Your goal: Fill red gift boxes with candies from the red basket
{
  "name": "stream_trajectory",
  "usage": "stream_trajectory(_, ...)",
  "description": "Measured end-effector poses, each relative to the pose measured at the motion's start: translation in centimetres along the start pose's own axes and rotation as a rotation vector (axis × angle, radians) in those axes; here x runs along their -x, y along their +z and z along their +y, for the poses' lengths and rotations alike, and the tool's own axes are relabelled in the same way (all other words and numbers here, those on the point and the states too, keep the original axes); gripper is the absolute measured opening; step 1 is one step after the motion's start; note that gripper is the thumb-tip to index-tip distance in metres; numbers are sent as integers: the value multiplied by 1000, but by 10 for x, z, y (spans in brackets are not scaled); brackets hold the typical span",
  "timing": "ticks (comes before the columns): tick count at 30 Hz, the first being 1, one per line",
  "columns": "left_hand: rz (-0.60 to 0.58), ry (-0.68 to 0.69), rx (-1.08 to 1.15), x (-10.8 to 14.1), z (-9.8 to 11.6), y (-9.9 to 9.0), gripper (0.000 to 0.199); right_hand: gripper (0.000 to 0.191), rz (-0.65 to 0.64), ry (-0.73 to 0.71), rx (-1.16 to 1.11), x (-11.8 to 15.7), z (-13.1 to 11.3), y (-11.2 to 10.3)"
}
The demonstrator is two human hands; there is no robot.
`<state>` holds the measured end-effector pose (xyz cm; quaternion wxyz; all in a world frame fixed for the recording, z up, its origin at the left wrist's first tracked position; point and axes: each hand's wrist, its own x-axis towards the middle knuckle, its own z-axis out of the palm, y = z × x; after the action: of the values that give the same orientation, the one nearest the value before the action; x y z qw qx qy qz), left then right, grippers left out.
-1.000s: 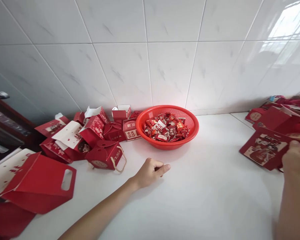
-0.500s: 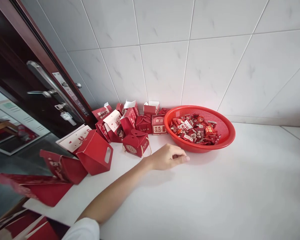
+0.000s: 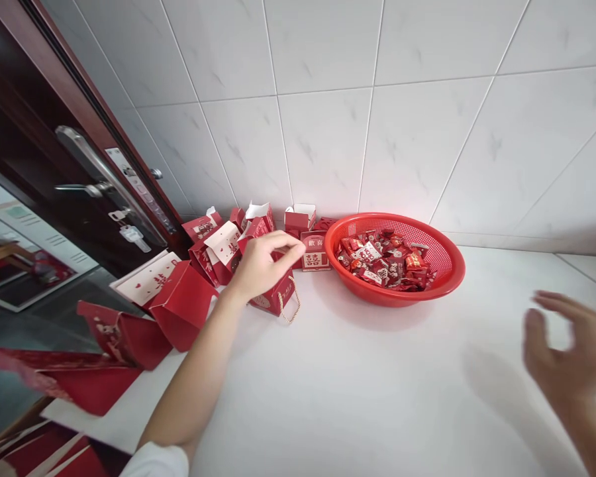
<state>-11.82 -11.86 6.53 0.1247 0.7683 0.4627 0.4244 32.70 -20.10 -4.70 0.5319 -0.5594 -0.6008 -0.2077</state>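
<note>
My left hand is over the top of a small red gift box with a twisted gold cord handle. Its thumb and fingers curl round the upper part of the box, and some fingertips are hidden. At the right edge my right hand hovers above the white table, slightly blurred, thumb and fingers apart, nothing in them. Between the hands, nearer the wall, a red plastic colander holds many wrapped candies.
More red gift boxes cluster by the wall, including one with gold characters. Larger red boxes line the left edge of the white table. A dark door with keys stands at left; tiled wall behind.
My left hand has moved left from in front of the colander onto the small gift box, whose cord has shifted. My right hand has come into view at the right.
</note>
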Motion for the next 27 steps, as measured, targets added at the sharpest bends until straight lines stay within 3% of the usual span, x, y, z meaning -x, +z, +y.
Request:
stream_trajectory(3,178,-117,-125,-1,-8,-24,23,23,-124,-290,-111,18,-36,45)
stream_trajectory(6,252,-237,-219,2,-17,-46,23,28,-267,-377,-250,35,-64,64)
stream_trajectory(10,-41,-402,-355,6,-30,-55,32,25,-353,-371,-320,47,-74,68)
stream_trajectory(15,-386,-513,-500,2,-42,-40,23,23,-354,-309,-316,48,-65,69)
stream_trajectory(20,-401,-545,-491,0,-45,-30,23,21,-365,-280,-319,49,-60,70)
stream_trajectory(24,-429,-542,-442,1,-42,-25,41,20,-394,-280,-334,50,-61,71)
stream_trajectory(27,-459,-549,-357,1,-34,-18,42,20,-395,-296,-334,49,-62,71)
